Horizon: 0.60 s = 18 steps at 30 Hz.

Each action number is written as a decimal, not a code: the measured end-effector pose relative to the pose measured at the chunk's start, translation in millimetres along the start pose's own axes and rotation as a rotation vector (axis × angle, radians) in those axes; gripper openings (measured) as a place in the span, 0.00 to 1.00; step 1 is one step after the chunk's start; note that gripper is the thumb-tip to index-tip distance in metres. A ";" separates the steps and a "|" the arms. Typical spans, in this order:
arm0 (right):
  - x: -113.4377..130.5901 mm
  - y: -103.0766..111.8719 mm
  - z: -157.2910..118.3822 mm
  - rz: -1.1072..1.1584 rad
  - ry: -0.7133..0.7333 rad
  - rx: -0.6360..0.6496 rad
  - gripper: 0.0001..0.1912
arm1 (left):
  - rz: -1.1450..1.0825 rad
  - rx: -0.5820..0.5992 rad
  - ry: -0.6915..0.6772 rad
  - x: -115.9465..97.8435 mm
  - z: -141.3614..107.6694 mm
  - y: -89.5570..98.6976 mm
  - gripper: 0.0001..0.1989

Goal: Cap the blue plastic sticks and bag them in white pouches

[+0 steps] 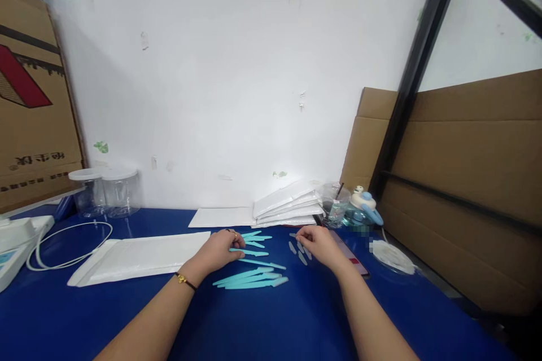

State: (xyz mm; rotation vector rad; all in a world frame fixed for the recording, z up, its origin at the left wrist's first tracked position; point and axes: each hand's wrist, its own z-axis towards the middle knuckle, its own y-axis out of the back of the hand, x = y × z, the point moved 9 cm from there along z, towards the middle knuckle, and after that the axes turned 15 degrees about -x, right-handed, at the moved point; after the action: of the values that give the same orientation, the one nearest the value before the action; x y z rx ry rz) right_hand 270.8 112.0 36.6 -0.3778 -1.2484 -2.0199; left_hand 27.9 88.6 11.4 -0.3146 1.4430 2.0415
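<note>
My left hand (223,249) is at the middle of the blue table, its thumb and fingers closed on the handle end of a turquoise stick tool (256,252). More turquoise tools lie just beyond it, and one lies in front of it. A fanned group of turquoise tools (249,279) rests nearer to me. My right hand (315,241) is over several small translucent caps (301,258), its thumb and index finger pinched at one small cap (293,235).
White padded envelopes (139,255) lie left, with a stack of them (288,203) by the wall. Clear jars (121,194) and a white device (19,245) stand left. A phone (349,255), a blue-and-white bottle (363,208) and a round white item (393,256) are right.
</note>
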 end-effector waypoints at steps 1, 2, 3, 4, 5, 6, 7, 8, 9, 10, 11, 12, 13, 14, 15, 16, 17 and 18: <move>-3.8 5.0 0.5 -0.080 0.001 -0.007 0.09 | 0.045 -0.010 -0.019 -0.1 0.4 2.6 0.12; -8.0 6.9 -0.2 -0.144 -0.008 0.006 0.08 | 0.078 -0.010 -0.033 -0.3 0.6 3.9 0.11; -12.5 6.1 -1.7 -0.190 -0.028 0.032 0.06 | 0.103 -0.004 -0.045 -0.7 0.5 4.4 0.11; -16.5 3.4 -3.8 -0.225 -0.045 0.064 0.04 | 0.122 0.007 -0.056 -1.3 0.4 4.0 0.09; -19.7 -0.4 -6.1 -0.256 -0.057 0.093 0.02 | 0.137 0.020 -0.066 -2.0 0.2 3.2 0.08; -22.1 -4.7 -8.1 -0.278 -0.063 0.117 0.02 | 0.152 0.034 -0.076 -2.7 -0.1 2.0 0.08; -23.5 -9.2 -9.9 -0.291 -0.065 0.136 0.02 | 0.165 0.045 -0.088 -3.6 -0.1 1.0 0.07; -24.0 -14.0 -11.3 -0.295 -0.062 0.153 0.02 | 0.179 0.048 -0.101 -4.6 0.0 0.6 0.07; -23.9 -18.8 -12.5 -0.290 -0.057 0.169 0.02 | 0.190 0.045 -0.116 -5.8 0.3 0.7 0.08; -23.5 -23.3 -13.5 -0.280 -0.053 0.184 0.03 | 0.201 0.036 -0.131 -7.0 0.7 1.2 0.09; -22.4 -27.5 -14.1 -0.263 -0.048 0.195 0.04 | 0.209 0.029 -0.144 -8.1 1.0 1.7 0.09; -20.3 -31.5 -14.5 -0.239 -0.037 0.204 0.04 | 0.214 0.026 -0.154 -9.0 1.2 1.8 0.10; -17.4 -35.2 -14.7 -0.208 -0.023 0.209 0.05 | 0.215 0.027 -0.162 -9.8 1.1 1.4 0.10; -13.5 -38.7 -14.7 -0.170 -0.005 0.210 0.05 | 0.211 0.030 -0.168 -10.5 1.0 0.8 0.10; -8.9 -41.7 -14.5 -0.129 0.016 0.205 0.06 | 0.204 0.033 -0.174 -11.3 0.9 0.0 0.10; -3.7 -44.5 -14.3 -0.089 0.039 0.199 0.06 | 0.195 0.035 -0.182 -12.2 0.7 -0.9 0.10; 1.4 -46.9 -14.3 -0.057 0.061 0.191 0.05 | 0.186 0.037 -0.191 -13.3 0.6 -2.1 0.10; 6.3 -49.0 -14.3 -0.037 0.081 0.182 0.05 | 0.179 0.038 -0.200 -14.3 0.4 -3.2 0.10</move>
State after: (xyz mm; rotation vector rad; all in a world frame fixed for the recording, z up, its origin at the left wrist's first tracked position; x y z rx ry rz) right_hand 233.5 110.3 1.3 -0.1848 -1.3844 -1.9134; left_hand 41.1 84.8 16.5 0.0357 1.4259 2.1149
